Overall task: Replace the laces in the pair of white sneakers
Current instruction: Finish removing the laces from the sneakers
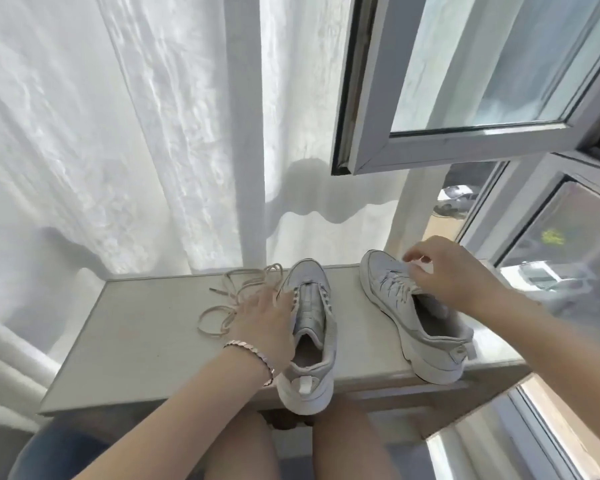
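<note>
A person sits at a narrow pale tabletop [146,341] beside a window, with both white sneakers on it, toes pointing away.

The left hand [262,318] lies flat against the side of the unlaced sneaker [310,306]. Its fingers [278,299] are straight and relaxed, steadying rather than gripping. This shoe's eyelets are bare. A loose lace [238,289] lies in a cream tangle just left of those fingers, touching the tabletop.

The right hand [454,271] reaches over the laced sneaker [388,282]. Its fingers [413,261] are curled and pinch the threaded lace [395,284] near the toe end.

The step in hand looks like unthreading the second shoe, with the first already stripped. The next move probably calls for drawing the pinched lace out through each eyelet in turn, perhaps with the left hand crossing over to hold that shoe down. Whether the loose lace is the old or the new one cannot be told.

Below both sets of fingers, the heels of both sneakers overhang the near edge of the tabletop, above the person's knees [243,445], so a hard tug could tip a shoe off. The laced sneaker also sits close to the tabletop's right end. An open window sash [465,81] hangs above the right fingers. Bare tabletop lies left of the left fingers, beyond the tangle, and a white curtain [118,133] hangs behind.
</note>
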Demonstrator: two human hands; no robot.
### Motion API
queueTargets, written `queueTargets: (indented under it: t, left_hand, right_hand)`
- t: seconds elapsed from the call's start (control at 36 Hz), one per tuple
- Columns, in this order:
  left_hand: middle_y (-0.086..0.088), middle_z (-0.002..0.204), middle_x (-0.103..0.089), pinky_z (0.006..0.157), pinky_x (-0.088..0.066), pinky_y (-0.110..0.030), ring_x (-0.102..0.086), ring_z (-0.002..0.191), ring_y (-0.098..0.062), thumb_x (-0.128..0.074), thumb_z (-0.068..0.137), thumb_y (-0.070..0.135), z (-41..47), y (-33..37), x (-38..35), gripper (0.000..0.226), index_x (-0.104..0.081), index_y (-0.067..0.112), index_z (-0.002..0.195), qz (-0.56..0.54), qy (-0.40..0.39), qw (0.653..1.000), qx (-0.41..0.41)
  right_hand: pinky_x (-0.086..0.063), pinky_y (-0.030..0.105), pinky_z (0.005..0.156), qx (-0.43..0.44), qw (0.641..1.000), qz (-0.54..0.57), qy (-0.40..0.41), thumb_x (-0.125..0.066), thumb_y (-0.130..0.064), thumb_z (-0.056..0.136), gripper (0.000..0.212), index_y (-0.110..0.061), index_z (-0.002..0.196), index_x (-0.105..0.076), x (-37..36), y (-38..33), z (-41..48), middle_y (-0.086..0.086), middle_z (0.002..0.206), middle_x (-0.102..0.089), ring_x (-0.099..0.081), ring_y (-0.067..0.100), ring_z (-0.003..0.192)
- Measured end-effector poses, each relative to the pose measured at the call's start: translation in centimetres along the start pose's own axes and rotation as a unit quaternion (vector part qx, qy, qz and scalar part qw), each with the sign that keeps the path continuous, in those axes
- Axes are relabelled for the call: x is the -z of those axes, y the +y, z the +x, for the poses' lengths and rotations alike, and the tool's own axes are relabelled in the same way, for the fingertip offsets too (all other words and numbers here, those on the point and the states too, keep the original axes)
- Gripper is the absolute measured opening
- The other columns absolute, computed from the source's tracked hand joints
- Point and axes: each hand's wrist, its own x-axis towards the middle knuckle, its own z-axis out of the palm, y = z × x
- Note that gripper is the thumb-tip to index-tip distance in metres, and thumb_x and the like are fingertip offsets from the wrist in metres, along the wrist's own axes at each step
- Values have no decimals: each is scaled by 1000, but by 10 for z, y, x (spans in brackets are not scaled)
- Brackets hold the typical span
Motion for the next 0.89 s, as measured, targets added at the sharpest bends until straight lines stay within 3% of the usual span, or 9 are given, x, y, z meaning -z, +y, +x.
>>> queueTargets:
  t: [0.17, 0.22, 0.31, 0.39, 0.47, 0.56, 0.64, 0.75, 0.89]
  left_hand:
    - [-2, 129, -48, 84, -39, -28, -52, 112, -24, -44, 89, 20, 6, 11, -7, 37, -42, 20, 126, -75, -8, 996, 56]
    - [0, 108, -59, 77, -42, -27, -57, 93, -21, -45, 88, 27, 4, 10, -6, 27, -48, 21, 114, -85, 4, 994, 65]
    - [-1, 87, -55, 72, -41, -27, -57, 85, -21, -39, 95, 33, 4, 8, -8, 17, -47, 18, 95, -9, 2, 998, 58]
    - [2, 72, -44, 68, -34, -25, -54, 81, -21, -35, 99, 28, 9, 10, -10, 31, -34, 19, 69, 8, 0, 998, 56]
    - [5, 64, -38, 63, -30, -23, -45, 72, -18, -37, 98, 23, 13, 16, -6, 36, -29, 20, 63, 7, 20, 998, 53]
    - [3, 62, -40, 60, -27, -26, -43, 67, -19, -39, 96, 22, 17, 23, -3, 35, -30, 18, 62, -14, 43, 997, 59]
    - [2, 62, -39, 58, -24, -27, -41, 66, -18, -41, 95, 21, 20, 36, -4, 36, -31, 16, 60, -43, 53, 996, 64]
    - [2, 63, -40, 57, -22, -25, -42, 69, -18, -39, 95, 22, 29, 60, -8, 36, -32, 15, 61, -50, 56, 996, 53]
    - [-12, 81, -58, 63, -34, -28, -50, 74, -24, -39, 95, 23, 52, 94, -17, 32, -41, 12, 65, -106, 43, 993, 42]
  right_hand:
    - [-40, 27, 79, -123, 991, 17, -58, -55, -26, 90, 29, -14, 116, -58, -9, 64, -8, 6, 108, -58, -52, 17, 92]
    - [-42, 27, 77, -143, 984, 62, -90, -52, -30, 91, 29, -17, 117, -55, -16, 68, -7, 2, 102, -58, -54, 17, 90]
    - [-46, 30, 81, -138, 980, 94, -111, -52, -26, 89, 26, -22, 114, -53, -20, 68, -2, 2, 103, -60, -55, 19, 92]
    - [-45, 29, 81, -116, 977, 100, -149, -62, -22, 81, 40, -24, 120, -50, -18, 68, 0, 1, 108, -58, -54, 18, 94]
    - [-48, 32, 83, -93, 979, 83, -162, -66, -25, 77, 47, -24, 121, -49, -21, 71, -1, 0, 107, -60, -56, 18, 93]
    - [-45, 31, 77, -75, 988, 53, -123, -63, -29, 82, 36, -22, 115, -51, -31, 76, -1, -1, 101, -59, -54, 18, 91]
    - [-35, 29, 66, -72, 995, 48, -51, -57, -24, 87, 9, -20, 92, -51, -37, 84, -4, -2, 87, -54, -51, 18, 83]
    - [-41, 33, 66, -114, 985, 124, 32, -58, -20, 83, 8, -16, 79, -53, -31, 97, -10, 4, 80, -59, -56, 27, 81]
    - [-33, 33, 55, -131, 977, 120, 116, -58, -19, 83, 16, -18, 68, -51, 3, 102, -21, 6, 72, -57, -51, 31, 73]
